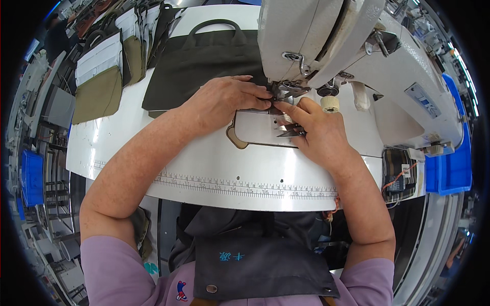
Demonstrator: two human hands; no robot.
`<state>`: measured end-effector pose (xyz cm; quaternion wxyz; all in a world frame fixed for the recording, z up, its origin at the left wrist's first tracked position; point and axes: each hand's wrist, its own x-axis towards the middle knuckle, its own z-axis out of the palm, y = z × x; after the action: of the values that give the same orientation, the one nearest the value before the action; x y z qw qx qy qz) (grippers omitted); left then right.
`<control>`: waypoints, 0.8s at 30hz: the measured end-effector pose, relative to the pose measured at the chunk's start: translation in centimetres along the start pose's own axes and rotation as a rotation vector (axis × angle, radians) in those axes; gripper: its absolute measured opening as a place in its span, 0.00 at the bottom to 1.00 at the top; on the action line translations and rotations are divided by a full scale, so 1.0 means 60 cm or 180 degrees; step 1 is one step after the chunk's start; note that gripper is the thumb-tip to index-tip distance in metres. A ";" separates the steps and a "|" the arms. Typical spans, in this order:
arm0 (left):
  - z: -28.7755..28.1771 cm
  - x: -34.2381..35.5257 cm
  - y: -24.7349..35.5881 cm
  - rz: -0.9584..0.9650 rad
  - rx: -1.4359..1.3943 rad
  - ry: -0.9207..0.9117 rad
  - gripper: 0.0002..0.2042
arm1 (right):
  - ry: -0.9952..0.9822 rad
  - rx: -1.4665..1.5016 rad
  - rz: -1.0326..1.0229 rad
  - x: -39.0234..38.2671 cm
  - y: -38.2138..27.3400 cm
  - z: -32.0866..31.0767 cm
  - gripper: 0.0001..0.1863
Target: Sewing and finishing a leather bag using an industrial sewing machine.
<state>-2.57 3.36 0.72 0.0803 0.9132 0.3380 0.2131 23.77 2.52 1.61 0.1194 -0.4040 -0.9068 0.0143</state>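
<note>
1) Piled olive cloth pieces with white backing (99,76) crowd the left side of the white, curved-front worktable (204,166), leaving little spare room there

2) The dark olive fabric panel with a looped handle (214,56) lies flat beside them, its near edge running in beneath the needle area

3) The person's left hand (224,99) presses on that panel; I can't tell whether its fingertips pinch the cloth

4) To my eye this is the stitching step, and the next move calls for small, even guiding, fingertips clear of the needle

5) The right hand (321,127) grips small dark metal snips (291,131), blades pointing left, one finger reaching to the panel's edge

6) The bulky white sewing machine (408,97) blocks the right; open tabletop lies between the forearms, toward the ruler-marked front edge
</note>
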 end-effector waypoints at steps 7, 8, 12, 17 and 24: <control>-0.002 0.010 -0.001 -0.0268 0.0134 0.0036 0.25 | 0.0206 0.0133 -0.0165 -0.003 0.008 0.007 0.29; -0.002 0.010 0.000 -0.0295 0.0125 0.0047 0.25 | 0.0209 0.0168 -0.0171 -0.004 0.010 0.008 0.28; -0.001 0.013 0.003 -0.0448 0.0130 0.0000 0.24 | 0.0320 0.0227 -0.0196 -0.004 0.011 0.012 0.26; -0.002 0.009 0.005 -0.0487 0.0134 0.0026 0.23 | 0.0299 0.0232 -0.0224 -0.003 0.007 0.006 0.25; 0.021 -0.010 0.022 -0.0556 0.0297 -0.0029 0.24 | 0.0354 0.0331 -0.0275 -0.003 0.011 0.006 0.24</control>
<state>-1.63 1.97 -0.22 0.0575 0.8839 0.4255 0.1851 24.29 2.86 1.15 0.1909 -0.3580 -0.9134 0.0337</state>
